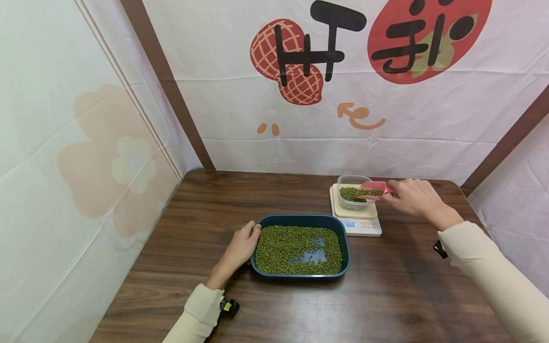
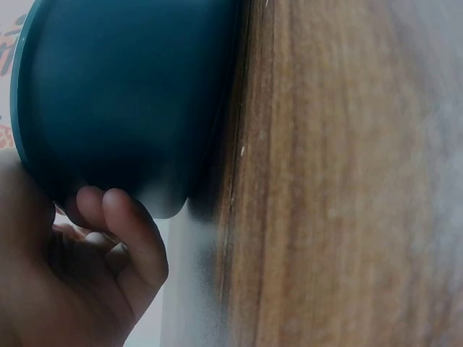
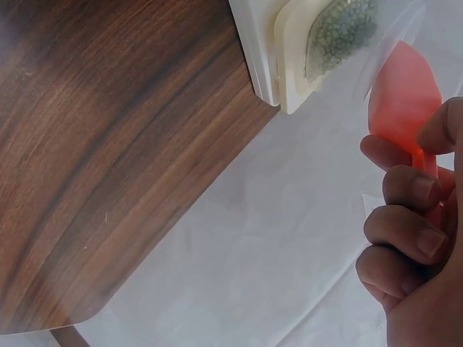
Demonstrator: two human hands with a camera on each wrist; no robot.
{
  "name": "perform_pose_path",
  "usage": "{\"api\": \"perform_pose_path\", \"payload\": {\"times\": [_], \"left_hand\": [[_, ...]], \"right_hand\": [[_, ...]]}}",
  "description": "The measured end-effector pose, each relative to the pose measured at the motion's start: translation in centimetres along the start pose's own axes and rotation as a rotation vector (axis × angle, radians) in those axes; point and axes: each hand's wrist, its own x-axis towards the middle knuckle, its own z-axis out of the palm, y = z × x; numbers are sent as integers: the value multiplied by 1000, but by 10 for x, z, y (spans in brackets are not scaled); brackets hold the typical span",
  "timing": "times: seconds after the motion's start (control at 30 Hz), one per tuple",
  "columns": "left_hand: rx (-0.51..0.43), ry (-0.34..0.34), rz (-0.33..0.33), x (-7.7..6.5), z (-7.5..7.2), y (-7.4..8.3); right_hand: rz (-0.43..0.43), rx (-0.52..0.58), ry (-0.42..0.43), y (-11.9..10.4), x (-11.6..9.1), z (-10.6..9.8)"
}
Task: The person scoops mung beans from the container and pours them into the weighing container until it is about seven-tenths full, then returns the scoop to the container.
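My right hand (image 1: 413, 196) grips the handle of a pink scoop (image 1: 377, 186), its fingers curled round it in the right wrist view. Green beans lie in the scoop, whose front reaches over a clear plastic container (image 1: 355, 205). More green beans (image 3: 340, 36) are inside that container. It stands on a white kitchen scale (image 1: 362, 228) with a lit blue display. At the left end of a dark blue tray (image 1: 300, 276), my left hand (image 1: 242, 242) holds the rim, fingers bent against the outer wall (image 2: 130, 94). Green beans (image 1: 279, 247) cover most of the tray's bottom.
Both the tray and the scale rest on a brown wooden table (image 1: 214, 200). A printed white cloth (image 1: 266, 155) hangs right behind its far edge, and another pale cloth (image 1: 86, 190) is at the left. The scale sits near the far edge, behind and right of the tray.
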Motion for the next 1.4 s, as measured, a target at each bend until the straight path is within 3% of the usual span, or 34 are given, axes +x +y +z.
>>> {"api": "perform_pose_path", "payload": {"times": [0.43,1.07,1.4], "left_hand": [[8,3,4,-1,-2,-1],[0,-4,-6,0,-1,0],[11,-2,-6,0,0,-1]], "right_hand": [[-65,-7,26,-3,4,-6],[-88,-32,4,-7,4,-10],[-90,-24,41,-12,2,-13]]}}
